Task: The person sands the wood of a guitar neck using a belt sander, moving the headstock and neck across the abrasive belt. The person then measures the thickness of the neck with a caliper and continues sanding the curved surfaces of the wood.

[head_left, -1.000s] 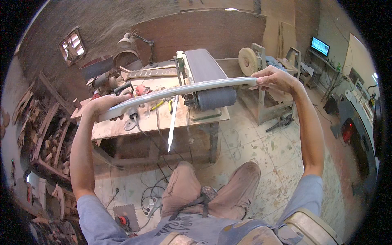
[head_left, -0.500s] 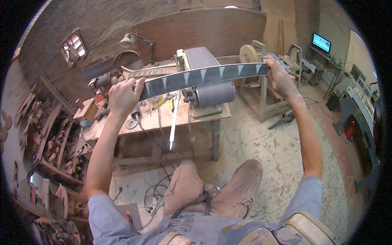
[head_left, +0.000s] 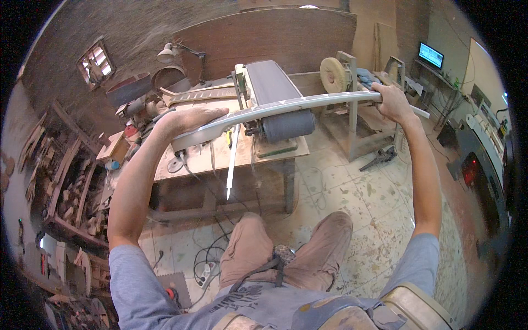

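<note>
Between my hands I hold a long curved strip, raised in front of the belt sander. Its pale, narrow edge faces me now, with the dark face mostly turned away. My left hand is closed over the wider left end, fingers lying together along the top and the thumb hidden. Near the other end, my right hand grips the strip, and a thin pale tip sticks out past it. The strip passes above the sander's front drum; whether it touches the belt cannot be told.
The sander stands on a wooden workbench with a lamp, a slotted wooden piece and hand tools. A buffing wheel on a frame is to the right. Cables lie on the floor; shelves of wood scraps line the left.
The strip has rolled from showing its dark face with white triangles to showing its pale edge. My left hand has turned palm down over it; my right hand has moved right and slightly down.
</note>
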Motion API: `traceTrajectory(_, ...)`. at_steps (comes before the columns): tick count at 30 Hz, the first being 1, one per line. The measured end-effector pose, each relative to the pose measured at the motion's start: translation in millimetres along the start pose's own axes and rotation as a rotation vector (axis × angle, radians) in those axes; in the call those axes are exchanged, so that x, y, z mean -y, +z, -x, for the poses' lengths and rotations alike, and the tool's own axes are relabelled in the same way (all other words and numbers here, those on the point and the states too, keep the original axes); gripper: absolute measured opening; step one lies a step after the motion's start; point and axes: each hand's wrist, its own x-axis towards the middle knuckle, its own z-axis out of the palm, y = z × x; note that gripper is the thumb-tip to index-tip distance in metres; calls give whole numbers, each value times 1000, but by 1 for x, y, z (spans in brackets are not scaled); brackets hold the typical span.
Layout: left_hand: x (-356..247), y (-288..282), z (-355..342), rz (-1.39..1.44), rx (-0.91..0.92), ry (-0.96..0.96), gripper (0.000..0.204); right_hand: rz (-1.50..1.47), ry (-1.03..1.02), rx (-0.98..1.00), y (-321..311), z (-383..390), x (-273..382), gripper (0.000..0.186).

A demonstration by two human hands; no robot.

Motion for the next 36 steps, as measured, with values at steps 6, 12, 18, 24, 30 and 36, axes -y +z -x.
traceTrajectory(6,7,31,-20,-729,-617,320,40,-65,14,-350,26,4,-6,35)
traceTrajectory(12,3,24,-34,-658,-425,430,41,88,88,-282,30,1,-17,33)
traceTrajectory(18,-28,7,-33,-32,155,40,46,115,38,-48,2,5,-33,29)
traceTrajectory(24,-12,20,-54,-302,-268,364,43,59,89,-75,8,-1,-27,31)
traceTrajectory(30,-22,33,-46,-730,-617,459,35,24,33,-432,36,7,-31,32)
traceTrajectory(36,-36,17,-38,-196,-100,221,47,127,59,-59,17,1,-46,34)
